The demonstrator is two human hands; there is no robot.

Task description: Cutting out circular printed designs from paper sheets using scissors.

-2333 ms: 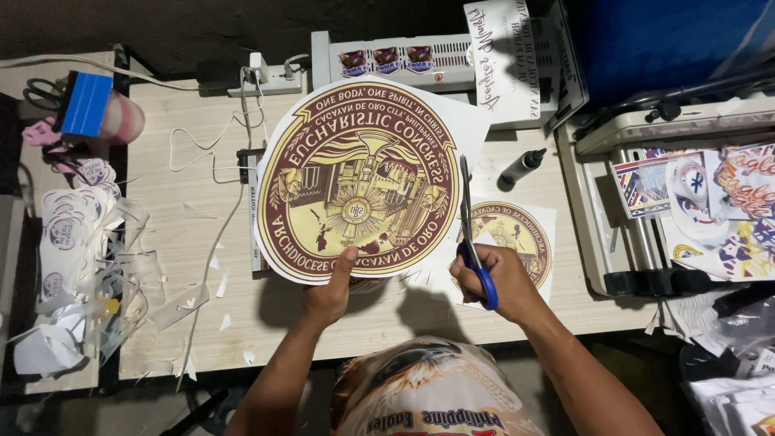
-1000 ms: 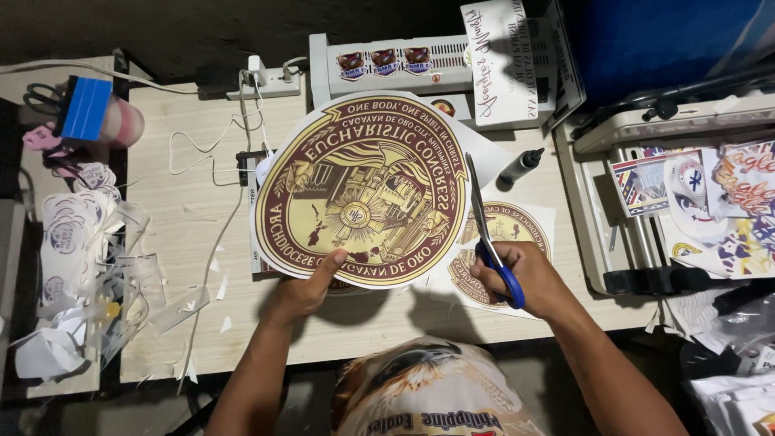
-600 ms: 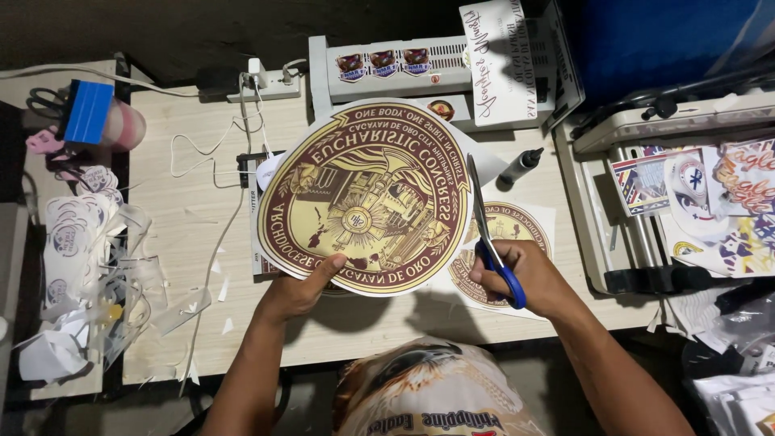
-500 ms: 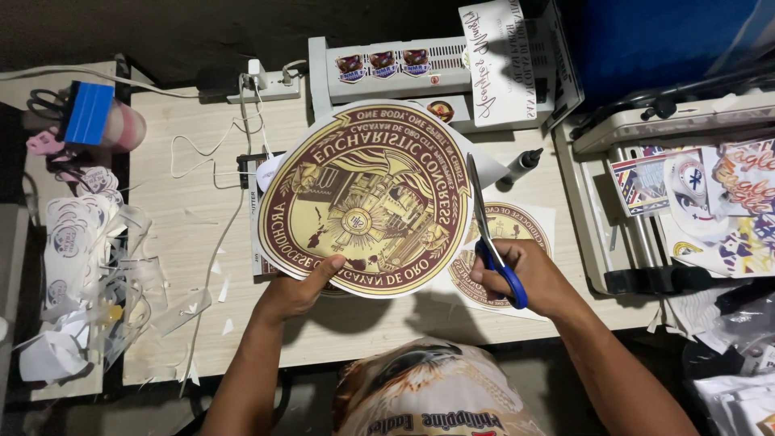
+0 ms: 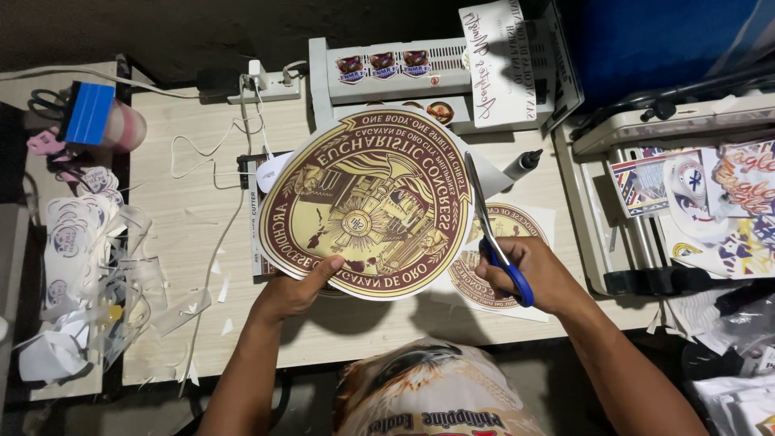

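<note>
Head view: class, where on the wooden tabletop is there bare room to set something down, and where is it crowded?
Bare wood lies on the tabletop between the paper offcuts and the round printed seal, with a few scraps. Another strip runs along the near edge under the hands. It is crowded by the laminator and the print-laden trimmer.

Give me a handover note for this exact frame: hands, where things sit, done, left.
Left hand: grip on the lower edge of the large round printed seal, holding it above the wooden table.
Right hand: holds the blue-handled scissors, blades at the seal's right edge.
Done: most of the rim looks trimmed round.
Left: a white paper margin remains by the blades. A smaller seal print lies underneath, not cut out.
</note>
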